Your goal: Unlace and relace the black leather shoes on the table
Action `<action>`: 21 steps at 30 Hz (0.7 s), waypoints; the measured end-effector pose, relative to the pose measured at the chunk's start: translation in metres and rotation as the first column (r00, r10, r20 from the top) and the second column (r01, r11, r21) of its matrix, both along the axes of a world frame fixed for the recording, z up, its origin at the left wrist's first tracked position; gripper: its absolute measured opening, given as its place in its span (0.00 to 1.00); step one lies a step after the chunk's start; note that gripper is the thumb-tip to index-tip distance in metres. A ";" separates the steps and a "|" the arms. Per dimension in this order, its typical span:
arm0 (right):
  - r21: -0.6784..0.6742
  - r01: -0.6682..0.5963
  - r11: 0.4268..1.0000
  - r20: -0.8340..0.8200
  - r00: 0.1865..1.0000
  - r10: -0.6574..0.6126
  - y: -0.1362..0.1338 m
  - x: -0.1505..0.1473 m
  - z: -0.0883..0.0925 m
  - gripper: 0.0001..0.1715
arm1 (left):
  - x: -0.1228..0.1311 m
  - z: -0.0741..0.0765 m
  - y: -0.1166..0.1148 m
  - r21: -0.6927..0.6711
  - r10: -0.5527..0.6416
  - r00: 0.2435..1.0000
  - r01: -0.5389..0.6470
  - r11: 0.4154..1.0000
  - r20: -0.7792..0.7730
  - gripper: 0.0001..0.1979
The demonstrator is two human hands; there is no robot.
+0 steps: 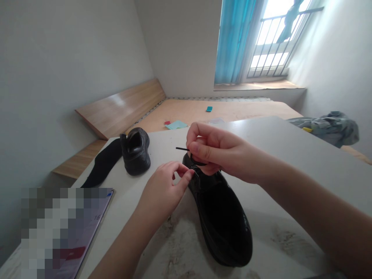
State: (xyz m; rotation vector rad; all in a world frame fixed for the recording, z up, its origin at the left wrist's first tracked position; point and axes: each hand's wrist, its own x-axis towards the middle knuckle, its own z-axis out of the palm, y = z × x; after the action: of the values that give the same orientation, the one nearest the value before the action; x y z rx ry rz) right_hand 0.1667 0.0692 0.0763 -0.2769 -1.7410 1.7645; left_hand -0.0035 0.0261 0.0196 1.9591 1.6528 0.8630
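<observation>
A black leather shoe [223, 217] sits on the white table, its heel toward me and its toe pointing away. My right hand [216, 151] is closed in a pinch above the lacing area, holding a thin black shoelace [182, 148]. One end of that lace sticks out to the left past the fingertips. Thumb and forefinger of my left hand [170, 182] are pressed together at the left lacing edge of the same shoe. The toe and part of the lacing lie hidden behind my hands.
A second black shoe [136, 151] stands at the back left, beside a black insole-like piece [104, 162]. A purple-covered book [93, 228], partly blurred, lies at the left edge. Beyond are a light blue cloth or paper [176, 124] and crumpled grey fabric [331, 126].
</observation>
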 end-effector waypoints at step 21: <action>-0.347 -0.222 0.911 -0.170 0.970 0.172 -0.015 0.001 0.001 0.12 | 0.017 -0.002 -0.016 0.262 -0.325 0.941 0.339 0.903 -0.096 0.07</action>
State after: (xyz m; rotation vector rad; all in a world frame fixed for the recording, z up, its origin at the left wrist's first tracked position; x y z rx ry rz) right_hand 0.1677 0.0537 0.0778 -0.1321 -1.3766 2.2004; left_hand 0.0139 0.0105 0.0175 2.3798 1.2156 0.9533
